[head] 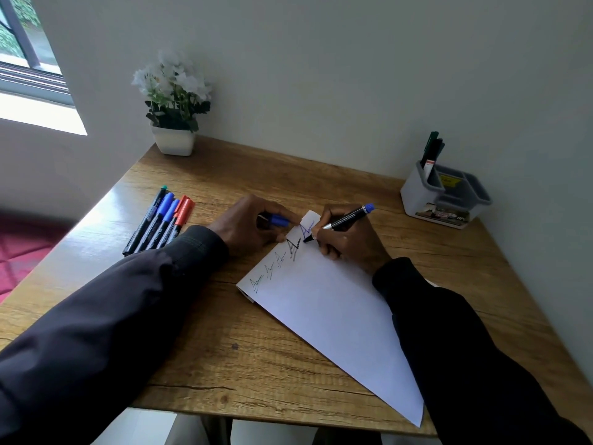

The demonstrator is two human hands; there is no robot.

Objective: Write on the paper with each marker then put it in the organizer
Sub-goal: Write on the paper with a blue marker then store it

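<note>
Wooden desk [224,332] against a pale wall, where our right hand [349,242] grips a blue marker [346,220], tip on the paper [330,309] at its far corner, and our left hand [250,224] pinches the cap [278,220], with a few markers [433,149] already in the organizer [414,194] at the far right corner and four markers [160,223], seemingly yet to be used, along the left edge.

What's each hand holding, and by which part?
Right hand grips the blue marker low on its barrel, near the tip, which touches the paper. Left hand pinches the blue cap; one end is hidden in its fingers.
</note>
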